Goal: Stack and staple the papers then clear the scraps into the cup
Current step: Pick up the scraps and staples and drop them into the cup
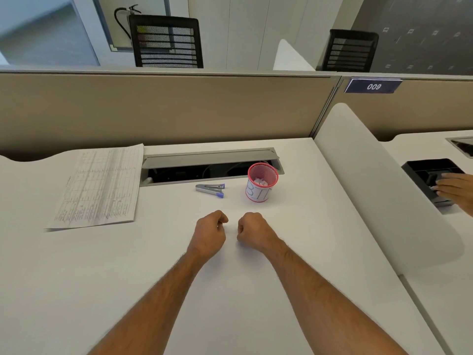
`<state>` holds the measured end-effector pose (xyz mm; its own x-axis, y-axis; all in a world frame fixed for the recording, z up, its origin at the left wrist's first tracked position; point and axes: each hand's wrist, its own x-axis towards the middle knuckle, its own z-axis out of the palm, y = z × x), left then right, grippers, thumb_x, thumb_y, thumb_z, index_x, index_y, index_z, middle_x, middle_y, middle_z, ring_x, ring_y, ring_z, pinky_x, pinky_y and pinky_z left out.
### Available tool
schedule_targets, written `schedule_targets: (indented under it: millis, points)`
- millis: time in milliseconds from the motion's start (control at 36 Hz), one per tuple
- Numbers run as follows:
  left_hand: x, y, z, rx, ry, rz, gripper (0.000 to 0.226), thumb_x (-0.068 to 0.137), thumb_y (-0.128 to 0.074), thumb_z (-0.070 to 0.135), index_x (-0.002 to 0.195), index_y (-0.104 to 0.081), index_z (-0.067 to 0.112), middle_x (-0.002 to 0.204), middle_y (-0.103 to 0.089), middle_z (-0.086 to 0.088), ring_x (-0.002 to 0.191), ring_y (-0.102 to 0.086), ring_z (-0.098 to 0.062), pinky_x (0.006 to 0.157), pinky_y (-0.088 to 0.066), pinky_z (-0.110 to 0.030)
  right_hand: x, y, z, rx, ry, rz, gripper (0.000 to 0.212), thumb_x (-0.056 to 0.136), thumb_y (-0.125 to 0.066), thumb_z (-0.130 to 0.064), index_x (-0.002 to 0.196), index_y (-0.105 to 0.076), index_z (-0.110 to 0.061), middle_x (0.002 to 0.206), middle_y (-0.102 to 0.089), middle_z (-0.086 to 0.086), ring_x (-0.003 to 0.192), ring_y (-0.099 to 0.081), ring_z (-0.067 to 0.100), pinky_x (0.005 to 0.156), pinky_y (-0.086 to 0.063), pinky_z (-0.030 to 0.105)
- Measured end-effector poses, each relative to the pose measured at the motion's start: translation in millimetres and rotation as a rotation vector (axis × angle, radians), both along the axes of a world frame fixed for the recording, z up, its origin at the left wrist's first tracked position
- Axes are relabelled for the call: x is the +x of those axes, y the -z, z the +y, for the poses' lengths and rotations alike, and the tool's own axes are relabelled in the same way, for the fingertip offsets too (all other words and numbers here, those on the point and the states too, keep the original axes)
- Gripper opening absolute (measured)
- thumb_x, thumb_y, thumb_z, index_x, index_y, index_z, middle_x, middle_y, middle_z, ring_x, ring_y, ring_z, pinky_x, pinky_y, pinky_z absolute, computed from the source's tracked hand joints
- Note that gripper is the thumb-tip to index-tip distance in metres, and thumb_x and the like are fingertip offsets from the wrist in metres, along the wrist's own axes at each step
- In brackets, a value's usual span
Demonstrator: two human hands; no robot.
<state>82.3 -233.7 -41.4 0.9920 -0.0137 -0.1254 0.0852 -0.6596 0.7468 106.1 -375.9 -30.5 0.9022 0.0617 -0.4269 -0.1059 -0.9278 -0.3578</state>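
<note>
A white laminate desk is seen from the head view, and all positions below are referred to the pink wire-mesh cup with a white paper label, which stands upright near the back of the desk, just in front of the open grey cable tray. The stack of white printed sheets is found well to the left of the cup, lying flat with its edges closely aligned; it is judged light, limp and easily fanned or slid on the smooth surface, so it would best be pinned flat with one palm and taken at a corner. Whether a staple is already in it cannot be told. The left hand and the right hand are held in front of the cup, near each other but apart, each curled into a loose fist; nothing is seen gripped in either. The small grey metal stapler with purple ends lies on its side just left of the cup, untouched; it is judged rigid and modestly weighty, best grasped across its body. White crumpled scraps are seen inside the cup, and none are seen loose on the desk. A third hand rests at a black tray on the neighbouring desk, well to the right.
</note>
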Motion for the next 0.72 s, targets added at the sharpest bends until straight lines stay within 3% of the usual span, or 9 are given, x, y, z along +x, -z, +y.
schedule_targets:
  millis: [83, 194, 361, 583, 667, 722]
  points:
    - [1, -1, -1, 0.001, -0.001, 0.0, 0.029, 0.098, -0.045, -0.004, 0.114, -0.066, 0.009, 0.116, -0.069, -0.005, 0.1, -0.057, -0.011, 0.093, -0.045, -0.02, 0, -5, -3, 0.018, 0.025, -0.003, 0.019, 0.088, -0.069, -0.012, 0.104, -0.075, -0.006, 0.104, -0.073, 0.01, 0.09, -0.065, 0.021, 0.081, -0.052, 0.028]
    - [4, -1, 1, 0.008, -0.007, 0.001, 0.03, 0.097, -0.046, -0.005, 0.113, -0.067, 0.01, 0.116, -0.069, -0.004, 0.098, -0.056, -0.01, 0.089, -0.041, -0.017, 0, -12, -9, 0.05, 0.068, -0.011, 0.016, 0.085, -0.068, -0.01, 0.097, -0.078, -0.006, 0.099, -0.076, 0.009, 0.094, -0.069, 0.023, 0.078, -0.054, 0.028]
    - [11, -4, 1, 0.02, -0.019, 0.014, 0.03, 0.098, -0.047, -0.005, 0.116, -0.066, 0.009, 0.12, -0.068, -0.006, 0.106, -0.06, -0.016, 0.096, -0.044, -0.021, 6, -30, -18, 0.131, 0.098, -0.019, 0.017, 0.084, -0.071, -0.009, 0.099, -0.078, -0.005, 0.099, -0.076, 0.008, 0.091, -0.068, 0.02, 0.077, -0.054, 0.027]
    - [30, -19, -9, 0.046, -0.004, -0.012, 0.026, 0.1, -0.05, 0.0, 0.119, -0.065, 0.009, 0.123, -0.067, -0.007, 0.108, -0.06, -0.017, 0.095, -0.043, -0.021, 23, -71, -28, 0.291, 0.144, -0.172, 0.012, 0.08, -0.069, -0.002, 0.086, -0.079, -0.005, 0.087, -0.076, 0.008, 0.089, -0.07, 0.02, 0.065, -0.049, 0.021]
    - [37, -26, -11, 0.035, 0.002, -0.045, 0.026, 0.098, -0.05, 0.0, 0.116, -0.066, 0.009, 0.121, -0.068, -0.006, 0.105, -0.06, -0.016, 0.093, -0.043, -0.021, 35, -81, -34, 0.324, 0.187, -0.23, 0.008, 0.079, -0.072, -0.004, 0.077, -0.077, -0.01, 0.079, -0.073, 0.002, 0.087, -0.067, 0.017, 0.07, -0.048, 0.021]
    - [40, -30, -12, 0.03, 0.008, -0.056, 0.026, 0.098, -0.05, 0.0, 0.116, -0.066, 0.01, 0.12, -0.068, -0.005, 0.102, -0.058, -0.013, 0.092, -0.043, -0.02, 45, -85, -38, 0.318, 0.222, -0.266, 0.005, 0.079, -0.073, -0.007, 0.079, -0.076, -0.011, 0.087, -0.073, 0.002, 0.095, -0.063, 0.019, 0.076, -0.049, 0.026]
